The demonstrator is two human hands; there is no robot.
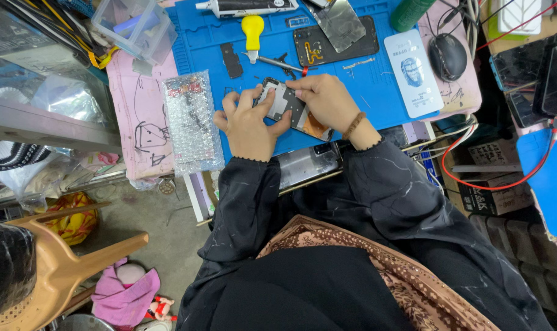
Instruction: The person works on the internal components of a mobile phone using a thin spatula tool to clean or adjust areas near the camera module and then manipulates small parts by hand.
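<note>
An opened dark smartphone with its back cover off (289, 108) lies on the blue silicone work mat (376, 92), just above the mat's near edge and between the two hands. Its long axis runs diagonally, from the upper left end near the middle of the mat down to the lower right end, where an orange-brown patch of its inside shows beside the right wrist.

The left hand (249, 125) grips the phone's left side: the fingers curl over its upper left edge and the thumb presses on the lower edge, so the hand is closed on the device. The right hand (326, 98), with a brown bead bracelet (354, 125) at the wrist, rests on top of the phone with fingertips pinched close together on its upper part; whether they hold a small part I cannot tell.

Left of the left hand a sheet of clear bubble wrap (191, 122) lies half on the mat and half on the pink table cover. Beyond the phone lie a yellow-handled tool (253, 32), metal tweezers (276, 62) and a second black phone shell (335, 41). A black computer mouse (447, 56) sits at the right.
</note>
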